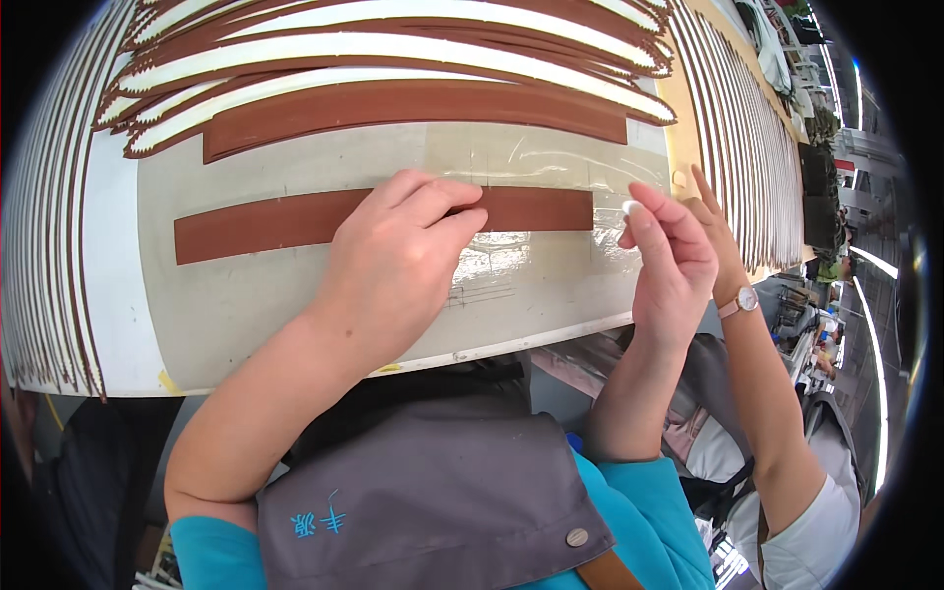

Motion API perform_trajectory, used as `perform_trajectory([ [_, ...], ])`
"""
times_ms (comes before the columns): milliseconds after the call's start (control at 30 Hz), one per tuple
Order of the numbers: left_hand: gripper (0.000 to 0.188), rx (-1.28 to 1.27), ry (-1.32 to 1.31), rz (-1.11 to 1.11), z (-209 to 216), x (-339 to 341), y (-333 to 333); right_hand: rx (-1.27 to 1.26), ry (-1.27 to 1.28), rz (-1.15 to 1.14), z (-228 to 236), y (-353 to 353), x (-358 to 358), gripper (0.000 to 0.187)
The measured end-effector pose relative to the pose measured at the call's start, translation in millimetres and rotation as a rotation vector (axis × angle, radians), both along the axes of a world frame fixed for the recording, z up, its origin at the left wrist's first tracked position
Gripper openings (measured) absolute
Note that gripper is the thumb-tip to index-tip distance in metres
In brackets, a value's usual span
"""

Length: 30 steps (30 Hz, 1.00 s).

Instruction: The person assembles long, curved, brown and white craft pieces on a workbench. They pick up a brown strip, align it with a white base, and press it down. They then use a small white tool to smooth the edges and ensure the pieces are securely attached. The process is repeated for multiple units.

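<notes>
From where I stand, the desk [118,295] takes up most of the view, and the step in hand looks like readying the long brown strip [261,224], which lies flat across the middle of the grey mat [231,315]; the next move would seem to call for keeping that strip steady while the small white piece is placed with care; as for materials, slim brown-and-white lengths stand in close-set rows at the left [49,246] and right [747,147], while the broad bundle [393,44] at the back fans out in curved layers with toothed ends; in front of it lies a stack of plain brown strips [413,108], straight-edged and matt; the strip in work is the same flat, squared shape, against a mat that turns glossy under the lights; the left hand [403,246] is curled over it, thumb and forefinger nearly together, though I cannot tell whether they pinch anything; the right hand [669,261] is raised just beyond the strip's right end, thumb and finger closed on the small white piece [629,207], pale, smooth-looking and partly hidden
</notes>
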State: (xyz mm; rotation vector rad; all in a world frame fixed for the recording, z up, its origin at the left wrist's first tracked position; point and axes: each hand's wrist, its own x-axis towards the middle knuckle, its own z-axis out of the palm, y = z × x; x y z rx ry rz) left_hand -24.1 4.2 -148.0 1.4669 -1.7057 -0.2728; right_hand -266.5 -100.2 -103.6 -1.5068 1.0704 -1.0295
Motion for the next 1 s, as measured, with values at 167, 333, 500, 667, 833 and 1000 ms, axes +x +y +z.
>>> perform_trajectory([
  [167,0.019,0.103,-0.175,-0.017,24,21,3,0.208,0.039,0.088,-17,14,-12,0.017],
  [333,0.028,0.293,-0.189,-0.074,50,10,-16,0.221,-0.003,0.073,-21,18,-17,0.014],
  [500,0.045,0.407,-0.291,-0.122,58,-3,-31,0.198,-0.064,0.065,-33,18,-16,0.014],
  [667,0.042,0.454,-0.339,-0.140,59,-12,-41,-0.009,0.021,0.074,-40,23,-17,0.015],
  [833,0.039,0.512,-0.331,-0.126,63,-18,-46,-0.041,-0.083,0.045,-48,25,-18,0.017],
  [1000,0.038,0.478,-0.306,-0.108,59,-20,-45,-0.023,-0.228,-0.046,-52,26,-15,0.014],
])
